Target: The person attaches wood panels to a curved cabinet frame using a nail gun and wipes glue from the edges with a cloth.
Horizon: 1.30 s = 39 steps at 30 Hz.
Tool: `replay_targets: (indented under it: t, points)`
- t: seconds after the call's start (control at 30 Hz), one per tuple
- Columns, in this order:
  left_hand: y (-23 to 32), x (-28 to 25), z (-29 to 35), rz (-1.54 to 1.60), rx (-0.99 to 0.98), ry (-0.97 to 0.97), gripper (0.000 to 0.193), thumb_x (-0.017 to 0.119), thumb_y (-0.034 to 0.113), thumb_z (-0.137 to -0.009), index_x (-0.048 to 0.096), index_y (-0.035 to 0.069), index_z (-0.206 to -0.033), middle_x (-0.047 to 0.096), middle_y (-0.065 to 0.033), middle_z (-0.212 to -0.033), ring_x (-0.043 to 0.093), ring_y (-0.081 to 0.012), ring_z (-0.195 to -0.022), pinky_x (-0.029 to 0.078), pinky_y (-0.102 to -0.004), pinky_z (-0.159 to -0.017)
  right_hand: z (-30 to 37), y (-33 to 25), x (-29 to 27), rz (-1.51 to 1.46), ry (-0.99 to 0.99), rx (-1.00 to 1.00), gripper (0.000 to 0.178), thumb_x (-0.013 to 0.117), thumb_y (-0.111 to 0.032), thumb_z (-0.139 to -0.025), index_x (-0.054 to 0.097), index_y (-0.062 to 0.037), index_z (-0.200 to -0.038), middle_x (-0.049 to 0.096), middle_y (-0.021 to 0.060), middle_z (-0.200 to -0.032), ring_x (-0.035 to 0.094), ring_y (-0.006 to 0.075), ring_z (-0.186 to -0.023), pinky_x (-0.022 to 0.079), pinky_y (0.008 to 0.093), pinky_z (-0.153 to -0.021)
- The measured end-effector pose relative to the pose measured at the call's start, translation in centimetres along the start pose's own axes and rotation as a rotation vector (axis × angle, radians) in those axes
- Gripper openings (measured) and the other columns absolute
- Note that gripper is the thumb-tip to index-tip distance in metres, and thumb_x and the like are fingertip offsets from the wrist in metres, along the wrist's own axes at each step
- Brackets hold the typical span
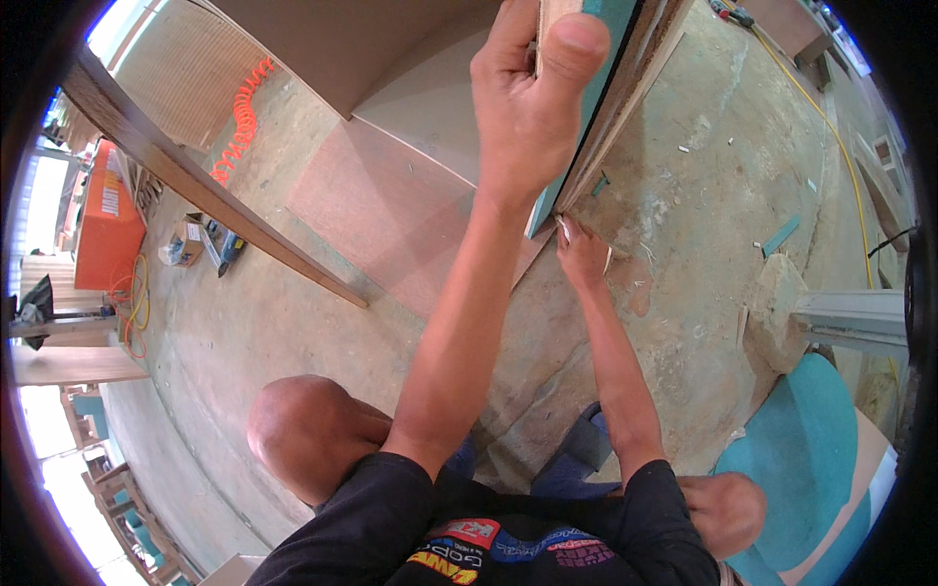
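Note:
Near the top middle, my left hand [528,127] is wrapped over the edge of an upright wooden panel [618,29] with a teal strip. Its thumb lies on the near edge and its fingers go round the left side, partly hidden. Lower down, my right hand [584,256] is crouched at the panel's bottom corner, close to the floor. Its fingers are closed around a small pale piece [564,229], too small to name. Under the panel's lower end lies a thin reddish-brown sheet [381,210].
A curved wooden strip [225,195] slants across the left. Behind it are an orange coiled hose [244,117], a nail gun [231,250] and an orange box [107,220]. Teal sheets [791,459] lie at lower right, near a grey metal post [855,317]. Scraps dot the concrete floor [703,205].

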State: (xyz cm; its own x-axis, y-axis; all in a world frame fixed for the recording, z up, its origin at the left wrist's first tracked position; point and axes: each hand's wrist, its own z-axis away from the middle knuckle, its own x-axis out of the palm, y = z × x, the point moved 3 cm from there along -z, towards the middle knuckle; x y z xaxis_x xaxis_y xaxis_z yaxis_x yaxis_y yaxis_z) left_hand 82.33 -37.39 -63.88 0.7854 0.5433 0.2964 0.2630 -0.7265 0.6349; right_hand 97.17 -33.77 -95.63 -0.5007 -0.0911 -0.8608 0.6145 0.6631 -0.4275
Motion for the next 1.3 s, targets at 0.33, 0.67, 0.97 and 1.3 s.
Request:
replay_targets:
  t: [0.33,0.67,0.97,1.3]
  points:
    - [-0.7,-0.9,0.9,-0.081,-0.137,-0.001,0.077,0.056,0.062,-0.097,0.056,-0.003,-0.137,0.05,0.0075,-0.081,0.038,-0.0031,-0.072,0.03,-0.0216,-0.061,0.6,2.7,-1.2,-0.328,-0.109,0.217,0.026,0.065,-0.03,-0.095,0.073,-0.0051,-0.098,0.074,0.0145,-0.083,0.071,0.029,-0.073,0.054,0.0405,-0.062]
    - [2.7,0.1,1.5,-0.643,-0.065,0.05,0.068,0.023,0.073,-0.1,0.035,0.007,-0.086,0.028,0.0007,-0.088,0.027,-0.0152,-0.083,0.028,-0.0295,-0.079,3.7,2.0,-0.3,-2.049,-0.286,0.97,0.025,0.062,-0.024,-0.09,0.057,-0.0008,-0.1,0.063,0.0119,-0.085,0.055,0.0149,-0.06,0.046,0.0292,-0.049]
    - [2.8,0.8,1.5,-0.605,0.043,0.099,0.065,0.032,0.069,-0.101,0.035,0.01,-0.073,0.028,0.005,-0.074,0.027,-0.0097,-0.068,0.026,-0.0291,-0.06,4.7,-0.8,3.2,-2.261,-0.201,0.87,0.012,0.064,-0.006,-0.088,0.055,-0.0022,-0.094,0.061,0.006,-0.076,0.062,0.0166,-0.063,0.054,0.0323,-0.054]
    - [3.4,0.8,1.2,-0.778,0.157,0.145,0.064,0.027,0.068,-0.103,0.025,0.011,-0.073,0.024,0.0046,-0.072,0.024,-0.0107,-0.069,0.022,-0.0309,-0.06,4.6,-2.1,1.0,-1.772,0.009,1.057,0.024,0.059,-0.01,-0.097,0.06,-0.0017,-0.12,0.065,0.0103,-0.093,0.068,0.0188,-0.071,0.06,0.0384,-0.055]
